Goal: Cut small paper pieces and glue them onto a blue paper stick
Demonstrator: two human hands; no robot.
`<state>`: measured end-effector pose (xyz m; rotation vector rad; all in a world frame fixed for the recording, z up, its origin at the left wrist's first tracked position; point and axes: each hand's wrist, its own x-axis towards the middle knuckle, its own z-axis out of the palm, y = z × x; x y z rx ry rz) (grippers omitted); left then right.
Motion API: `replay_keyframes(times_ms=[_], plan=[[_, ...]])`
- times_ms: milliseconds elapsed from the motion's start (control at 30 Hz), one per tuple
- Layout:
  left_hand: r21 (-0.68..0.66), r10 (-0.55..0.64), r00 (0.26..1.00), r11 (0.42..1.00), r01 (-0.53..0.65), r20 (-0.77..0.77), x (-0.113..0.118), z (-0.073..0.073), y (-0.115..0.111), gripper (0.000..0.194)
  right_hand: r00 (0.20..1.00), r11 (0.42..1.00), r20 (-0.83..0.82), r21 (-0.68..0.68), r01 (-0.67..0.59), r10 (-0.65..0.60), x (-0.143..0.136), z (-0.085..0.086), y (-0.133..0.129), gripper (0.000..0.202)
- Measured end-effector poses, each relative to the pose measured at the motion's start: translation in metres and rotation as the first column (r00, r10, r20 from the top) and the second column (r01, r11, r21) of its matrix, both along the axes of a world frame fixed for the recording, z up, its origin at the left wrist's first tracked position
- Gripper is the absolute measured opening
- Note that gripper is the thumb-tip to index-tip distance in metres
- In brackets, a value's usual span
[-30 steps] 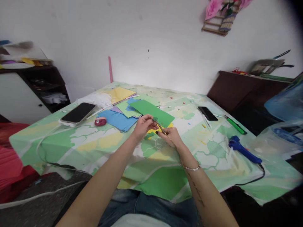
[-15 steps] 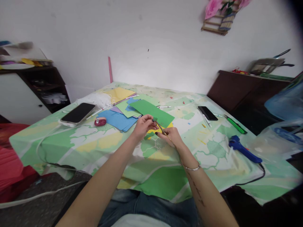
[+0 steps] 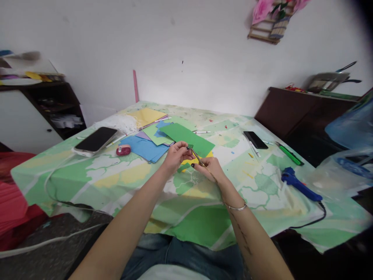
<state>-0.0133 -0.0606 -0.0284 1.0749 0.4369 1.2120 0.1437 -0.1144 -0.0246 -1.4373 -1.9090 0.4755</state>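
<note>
My right hand (image 3: 212, 168) is closed around the handles of a pair of scissors (image 3: 199, 157), whose blades point up and left toward my other hand. Pinched at the fingertips of my left hand (image 3: 177, 155) is a small green paper piece (image 3: 190, 146), partly hidden by the fingers. Just beyond both hands lies a green sheet (image 3: 189, 138), with a yellow sheet (image 3: 208, 154) partly under it. Blue sheets (image 3: 147, 148) and a light green sheet (image 3: 154, 133) are spread to the left.
A phone (image 3: 96, 139) and a dark red roll (image 3: 123, 149) sit on the left. At the right are another phone (image 3: 255, 140), a green cutter (image 3: 290, 154) and a blue glue gun (image 3: 301, 184) with its cord. White strings (image 3: 118, 123) lie behind.
The scissor blades have shifted slightly at the small green piece. Both hands stay in nearly the same place.
</note>
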Motion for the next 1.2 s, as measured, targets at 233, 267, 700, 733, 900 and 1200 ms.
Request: replay_keyframes(times_ms=[233, 267, 700, 733, 900, 1200], plan=[[0.006, -0.025, 0.999, 1.000, 0.025, -0.032, -0.0013, 0.0000, -0.0008, 0.012, 0.999, 0.999, -0.031, -0.022, -0.024, 0.023, 0.0008, -0.0014, 0.0004, 0.043], [0.005, -0.027, 0.999, 1.000, 0.027, -0.036, -0.0014, -0.0001, -0.0009, 0.012, 0.999, 0.999, -0.034, -0.024, -0.026, 0.025, 0.0009, -0.0019, 0.0005, 0.043], [-0.012, -0.016, 0.998, 1.000, 0.015, -0.069, -0.0017, -0.0008, 0.0005, 0.012, 0.999, 0.999, -0.020, -0.018, -0.034, 0.033, 0.0030, -0.0033, 0.0015, 0.043], [-0.013, -0.013, 0.998, 1.000, 0.012, -0.069, -0.0017, -0.0008, 0.0003, 0.012, 0.999, 0.999, -0.018, -0.019, -0.034, 0.034, 0.0031, -0.0034, 0.0015, 0.043], [-0.015, -0.009, 0.997, 1.000, 0.008, -0.071, -0.0018, -0.0009, -0.0002, 0.013, 1.000, 0.999, -0.011, -0.028, -0.030, 0.029, 0.0031, -0.0040, 0.0023, 0.042], [-0.015, -0.003, 0.996, 1.000, 0.002, -0.089, -0.0025, -0.0018, 0.0005, 0.015, 1.000, 0.999, 0.003, -0.023, -0.030, 0.030, 0.0037, -0.0045, 0.0038, 0.044]])
